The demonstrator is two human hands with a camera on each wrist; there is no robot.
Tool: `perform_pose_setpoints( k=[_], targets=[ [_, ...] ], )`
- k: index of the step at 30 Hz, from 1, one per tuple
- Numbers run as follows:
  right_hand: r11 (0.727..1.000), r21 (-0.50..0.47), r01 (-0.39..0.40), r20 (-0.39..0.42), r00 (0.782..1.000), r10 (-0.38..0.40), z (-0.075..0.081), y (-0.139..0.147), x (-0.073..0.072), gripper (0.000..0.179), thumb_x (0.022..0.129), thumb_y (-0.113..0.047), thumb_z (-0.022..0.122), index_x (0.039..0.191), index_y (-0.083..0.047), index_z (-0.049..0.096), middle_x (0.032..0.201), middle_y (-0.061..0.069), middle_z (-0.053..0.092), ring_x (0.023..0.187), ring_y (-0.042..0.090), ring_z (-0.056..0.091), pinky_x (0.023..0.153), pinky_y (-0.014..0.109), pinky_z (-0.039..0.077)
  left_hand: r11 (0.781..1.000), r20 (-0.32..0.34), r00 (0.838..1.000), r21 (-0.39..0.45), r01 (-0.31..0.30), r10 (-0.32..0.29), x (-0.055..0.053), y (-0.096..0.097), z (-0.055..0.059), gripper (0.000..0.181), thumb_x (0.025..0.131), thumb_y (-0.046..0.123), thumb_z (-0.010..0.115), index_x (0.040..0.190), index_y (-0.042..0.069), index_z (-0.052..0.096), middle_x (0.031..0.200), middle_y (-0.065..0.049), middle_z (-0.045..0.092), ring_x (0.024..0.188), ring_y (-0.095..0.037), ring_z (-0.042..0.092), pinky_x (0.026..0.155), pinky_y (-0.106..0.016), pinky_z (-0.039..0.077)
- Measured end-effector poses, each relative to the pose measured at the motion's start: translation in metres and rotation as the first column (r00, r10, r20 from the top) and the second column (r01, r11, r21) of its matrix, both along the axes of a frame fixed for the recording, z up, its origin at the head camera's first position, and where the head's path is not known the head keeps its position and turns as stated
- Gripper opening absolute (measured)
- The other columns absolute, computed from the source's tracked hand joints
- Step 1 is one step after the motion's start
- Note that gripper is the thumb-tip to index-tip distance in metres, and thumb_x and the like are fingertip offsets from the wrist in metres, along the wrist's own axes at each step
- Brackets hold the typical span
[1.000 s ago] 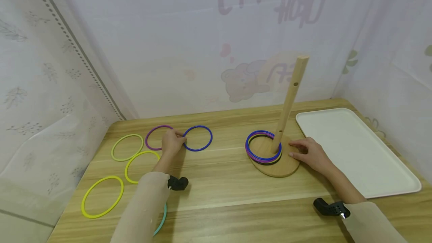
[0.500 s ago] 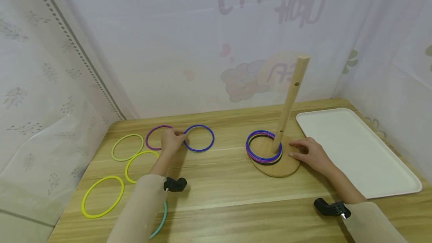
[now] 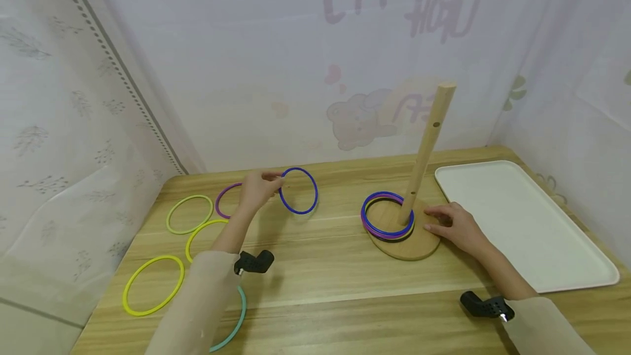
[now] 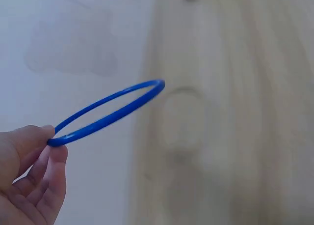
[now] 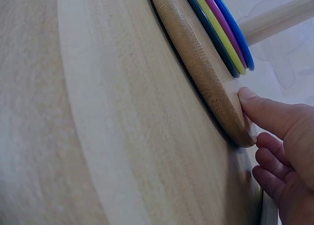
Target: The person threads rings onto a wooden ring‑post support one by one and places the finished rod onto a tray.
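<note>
My left hand (image 3: 258, 190) pinches a blue ring (image 3: 317, 195) between thumb and fingers at its left edge. The ring is tilted and raised off the table, as the left wrist view also shows with the blue ring (image 4: 110, 118) in mid-air. On the right, my right hand (image 3: 457, 226) grips the edge of a round wooden base (image 3: 419, 248), its thumb (image 5: 252, 99) on top and its other fingers curled at the rim. A leaning-looking wooden post (image 3: 428, 149) rises from the base. Around its foot lie stacked rings (image 5: 230, 26): black, yellow, purple and blue on top.
At the left of the table lie a purple ring (image 3: 219, 201), a light green ring (image 3: 168, 219), two yellow rings, one nearer the front (image 3: 125, 296), and a teal ring (image 3: 240, 322) partly under the left sleeve. A white tray (image 3: 532, 218) stands at the right.
My left hand has lifted the blue ring off the table, tilting it up and carrying it slightly right. My right hand stays at the base, and the stacked rings look the same.
</note>
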State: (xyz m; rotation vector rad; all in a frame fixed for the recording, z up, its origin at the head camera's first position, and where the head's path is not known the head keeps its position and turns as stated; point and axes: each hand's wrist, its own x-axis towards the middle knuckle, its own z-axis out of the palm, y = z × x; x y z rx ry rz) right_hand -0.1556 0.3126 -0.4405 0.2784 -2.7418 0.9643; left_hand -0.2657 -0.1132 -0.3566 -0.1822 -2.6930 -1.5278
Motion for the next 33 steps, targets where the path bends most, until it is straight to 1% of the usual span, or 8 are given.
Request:
perform_pose_setpoints(
  k=[6, 10, 15, 19, 22, 25, 28, 33],
  targets=[
    [1.000, 0.003, -0.005, -0.003, 1.000, 0.005, -0.001, 0.000, -0.001, 0.034, 0.078, -0.018, 0.074, 0.106, -0.001, 0.066, 0.091, 0.009, 0.056, 0.083, 0.022, 0.051, 0.072, 0.036, 0.043, 0.982, -0.006, 0.999, 0.182, 0.046, -0.046, 0.005, 0.024, 0.051, 0.029, 0.083, 0.018, 0.069, 0.108, 0.002, 0.067, 0.091, -0.013, 0.066, 0.073, -0.022, 0.065, 0.071, -0.037, 0.054],
    [1.000, 0.005, -0.005, -0.011, 1.000, 0.005, -0.001, 0.000, -0.001, 0.034, 0.078, -0.018, 0.075, 0.106, -0.001, 0.067, 0.091, 0.008, 0.057, 0.083, 0.022, 0.050, 0.071, 0.036, 0.042, 0.954, -0.055, 0.995, 0.287, 0.090, -0.077, 0.010, 0.043, 0.088, 0.032, 0.082, 0.024, 0.071, 0.108, 0.006, 0.068, 0.091, -0.012, 0.066, 0.072, -0.016, 0.064, 0.069, -0.031, 0.054],
    [1.000, 0.006, 0.001, -0.018, 1.000, -0.001, -0.001, 0.000, 0.000, 0.034, 0.077, -0.017, 0.075, 0.105, 0.000, 0.067, 0.090, 0.008, 0.057, 0.082, 0.021, 0.050, 0.070, 0.035, 0.042, 0.879, -0.133, 0.983, 0.445, 0.171, -0.125, 0.020, 0.070, 0.134, 0.031, 0.080, 0.024, 0.073, 0.106, 0.008, 0.069, 0.090, -0.010, 0.066, 0.073, -0.019, 0.063, 0.067, -0.027, 0.053],
    [1.000, 0.005, -0.002, -0.017, 1.000, 0.003, -0.001, 0.000, 0.000, 0.034, 0.077, -0.018, 0.075, 0.105, 0.000, 0.067, 0.090, 0.008, 0.057, 0.082, 0.021, 0.050, 0.071, 0.035, 0.042, 0.811, -0.231, 0.958, 0.521, 0.267, -0.167, 0.031, 0.089, 0.167, 0.028, 0.079, 0.020, 0.074, 0.104, 0.007, 0.070, 0.086, -0.009, 0.065, 0.071, -0.020, 0.063, 0.067, -0.028, 0.053],
    [1.000, 0.001, -0.003, -0.022, 1.000, 0.003, -0.001, 0.000, 0.000, 0.034, 0.077, -0.018, 0.075, 0.105, 0.000, 0.067, 0.091, 0.009, 0.057, 0.083, 0.021, 0.051, 0.071, 0.036, 0.043, 0.770, -0.300, 0.933, 0.541, 0.339, -0.200, 0.040, 0.103, 0.186, 0.026, 0.079, 0.017, 0.073, 0.103, 0.006, 0.071, 0.083, -0.009, 0.065, 0.069, -0.021, 0.062, 0.065, -0.029, 0.053],
    [1.000, -0.005, -0.002, -0.024, 1.000, 0.002, -0.001, 0.000, 0.001, 0.034, 0.077, -0.018, 0.075, 0.105, 0.000, 0.067, 0.091, 0.009, 0.057, 0.083, 0.022, 0.052, 0.072, 0.037, 0.044, 0.743, -0.340, 0.908, 0.536, 0.401, -0.245, 0.046, 0.118, 0.196, 0.024, 0.081, 0.013, 0.071, 0.103, 0.004, 0.070, 0.081, -0.010, 0.065, 0.067, -0.021, 0.062, 0.065, -0.030, 0.053],
    [1.000, -0.006, -0.003, -0.024, 1.000, 0.003, -0.002, 0.000, 0.000, 0.034, 0.077, -0.016, 0.075, 0.105, 0.000, 0.067, 0.091, 0.009, 0.057, 0.083, 0.023, 0.052, 0.072, 0.036, 0.044, 0.735, -0.348, 0.895, 0.523, 0.432, -0.279, 0.049, 0.134, 0.197, 0.023, 0.082, 0.010, 0.070, 0.103, 0.003, 0.070, 0.080, -0.011, 0.065, 0.067, -0.021, 0.062, 0.065, -0.031, 0.053],
    [1.000, -0.002, -0.007, -0.027, 1.000, 0.007, -0.004, -0.001, -0.002, 0.033, 0.077, -0.015, 0.075, 0.105, -0.001, 0.067, 0.092, 0.009, 0.057, 0.083, 0.021, 0.051, 0.071, 0.035, 0.044, 0.747, -0.280, 0.909, 0.520, 0.413, -0.308, 0.044, 0.154, 0.178, 0.023, 0.081, 0.011, 0.070, 0.103, 0.003, 0.070, 0.081, -0.010, 0.067, 0.067, -0.018, 0.063, 0.064, -0.029, 0.053]
  ],
)
